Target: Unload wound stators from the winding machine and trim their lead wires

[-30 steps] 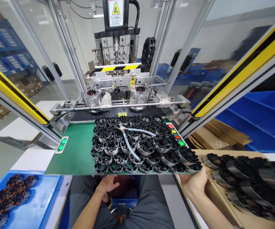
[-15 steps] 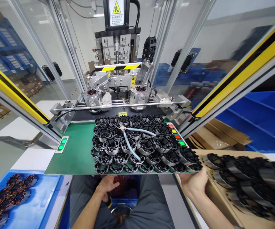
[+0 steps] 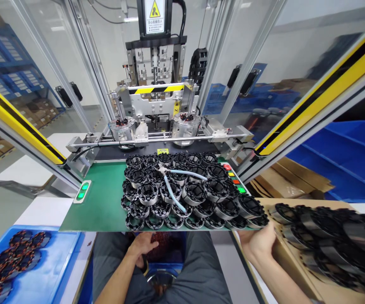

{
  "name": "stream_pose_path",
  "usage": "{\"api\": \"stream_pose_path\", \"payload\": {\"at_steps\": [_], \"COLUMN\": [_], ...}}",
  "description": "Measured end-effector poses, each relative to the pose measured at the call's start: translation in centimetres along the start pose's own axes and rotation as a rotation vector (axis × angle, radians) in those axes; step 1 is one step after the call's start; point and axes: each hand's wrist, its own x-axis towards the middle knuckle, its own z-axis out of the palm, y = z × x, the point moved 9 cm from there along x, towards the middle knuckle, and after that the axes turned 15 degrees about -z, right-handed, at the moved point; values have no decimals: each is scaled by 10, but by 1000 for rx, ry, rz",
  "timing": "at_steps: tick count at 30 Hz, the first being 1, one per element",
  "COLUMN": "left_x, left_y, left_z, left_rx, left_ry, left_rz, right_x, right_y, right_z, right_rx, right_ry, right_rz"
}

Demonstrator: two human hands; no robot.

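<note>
My left hand (image 3: pixel 144 243) rests over my lap, just below the front edge of the green work surface (image 3: pixel 103 198). Its visible fingers are loosely stretched, and nothing shows in them. At the right front corner of that surface is my right hand (image 3: pixel 260 241), close against the edge beneath the end motor stator core (image 3: pixel 250 205). Its fingers are hidden there, so a grip cannot be made out. Ring-shaped black and silver stator cores (image 3: pixel 194 193) stand stacked in rows. Pliers (image 3: pixel 171 192) with pale blue handles lie spread open across them.
Behind the stacks stands a machine with two metal fixtures (image 3: pixel 185 128) holding wound stators. Lit buttons (image 3: pixel 237 182) line the right side. A blue tray (image 3: pixel 58 257) carries wound stators at left; a cardboard box (image 3: pixel 324 287) of cores sits at right. Yellow-black posts (image 3: pixel 324 84) flank the station.
On the machine, the slanted metal arms above the two fixtures have swung to upright. Both hands, the pliers and the stacked cores look unmoved.
</note>
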Motion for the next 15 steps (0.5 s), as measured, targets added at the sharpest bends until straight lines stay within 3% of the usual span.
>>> {"api": "stream_pose_path", "payload": {"at_steps": [15], "left_x": [0], "left_y": [2], "left_z": [0], "left_rx": [19], "left_ry": [-13], "left_rz": [-1], "right_x": [-5], "right_y": [-4], "right_z": [6], "right_rx": [24], "right_ry": [16], "right_rz": [-1]}}
